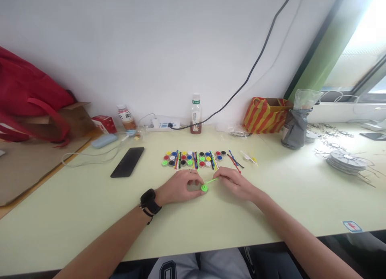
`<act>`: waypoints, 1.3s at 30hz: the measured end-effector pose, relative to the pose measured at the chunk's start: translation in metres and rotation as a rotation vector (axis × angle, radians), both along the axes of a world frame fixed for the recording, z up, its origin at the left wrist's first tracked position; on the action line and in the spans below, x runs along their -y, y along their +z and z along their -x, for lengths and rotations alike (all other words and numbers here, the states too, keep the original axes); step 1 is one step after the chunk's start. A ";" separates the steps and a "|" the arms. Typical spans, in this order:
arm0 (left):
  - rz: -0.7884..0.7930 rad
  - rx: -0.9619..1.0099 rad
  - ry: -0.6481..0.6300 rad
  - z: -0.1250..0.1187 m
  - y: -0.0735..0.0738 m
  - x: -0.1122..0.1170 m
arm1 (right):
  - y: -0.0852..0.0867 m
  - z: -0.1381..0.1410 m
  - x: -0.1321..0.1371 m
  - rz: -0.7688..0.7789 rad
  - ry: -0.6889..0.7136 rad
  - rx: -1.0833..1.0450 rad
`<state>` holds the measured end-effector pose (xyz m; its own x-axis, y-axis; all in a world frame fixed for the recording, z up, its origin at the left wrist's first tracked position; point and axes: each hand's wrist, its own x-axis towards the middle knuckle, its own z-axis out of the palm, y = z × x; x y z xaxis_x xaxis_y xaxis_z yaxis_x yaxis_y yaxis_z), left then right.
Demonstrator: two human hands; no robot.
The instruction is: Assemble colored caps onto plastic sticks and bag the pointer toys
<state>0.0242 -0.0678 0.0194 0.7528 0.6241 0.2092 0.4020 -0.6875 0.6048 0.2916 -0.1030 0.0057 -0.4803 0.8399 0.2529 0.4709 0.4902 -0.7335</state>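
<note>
Between thumb and fingers, my left hand [182,185] pinches a small round green disc [204,188] with a clear rim, low over the table. My right hand [235,182] grips a thin green plastic stick [212,180], whose free end points at the disc; whether they touch I cannot tell. Just beyond my hands lie rows of small round discs [184,157] in red, blue, yellow, white, black and green. Bundles of thin coloured sticks [195,160] lie between the groups. A few loose sticks [234,161] lie to the right of the rows.
Around the work lie a black phone [127,162], a drink bottle [196,114], a power strip [164,122] and a striped bag [265,114]. A stack of grey round plates [346,162] stands right. A red bag [27,94] and cardboard [39,166] occupy the left. A black cable [256,62] hangs down the wall.
</note>
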 end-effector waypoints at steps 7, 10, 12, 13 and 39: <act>0.034 -0.082 -0.056 0.000 0.011 -0.003 | 0.011 0.001 0.002 -0.036 0.003 -0.008; 0.007 -0.085 -0.054 -0.002 0.009 -0.006 | 0.018 0.005 -0.002 -0.085 -0.054 -0.019; 0.028 -0.072 -0.048 -0.001 0.006 -0.007 | 0.022 0.008 -0.007 0.003 -0.061 -0.062; 0.048 -0.055 -0.036 0.000 0.004 -0.007 | 0.024 0.010 -0.009 0.065 -0.053 -0.097; 0.549 0.316 -0.032 0.004 -0.005 0.000 | 0.015 0.034 0.016 0.332 0.163 -0.393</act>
